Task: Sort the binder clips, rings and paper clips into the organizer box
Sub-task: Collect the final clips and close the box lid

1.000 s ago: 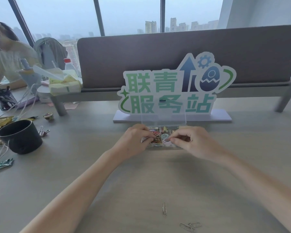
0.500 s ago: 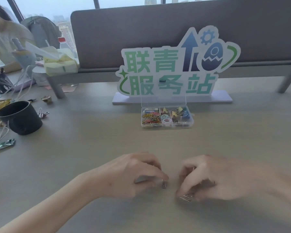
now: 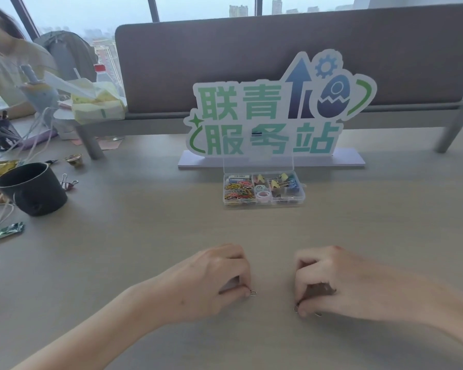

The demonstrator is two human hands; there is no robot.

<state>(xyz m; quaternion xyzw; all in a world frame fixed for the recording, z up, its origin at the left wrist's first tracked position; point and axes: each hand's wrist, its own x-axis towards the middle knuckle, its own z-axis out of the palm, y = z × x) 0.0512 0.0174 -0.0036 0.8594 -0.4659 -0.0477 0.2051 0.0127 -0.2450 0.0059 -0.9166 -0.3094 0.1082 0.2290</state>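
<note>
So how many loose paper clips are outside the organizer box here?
2 visible: one pinched by the left hand, one under the right hand. More may be hidden beneath the right hand's fingers.

You have one organizer box [image 3: 263, 201] at frame centre and two hands low in the frame. One silver paper clip [image 3: 253, 292] shows at your left fingertips; those at your right are too hidden to count. One black cup [image 3: 35, 190] and one loose binder clip [image 3: 68, 182] sit at left.
</note>
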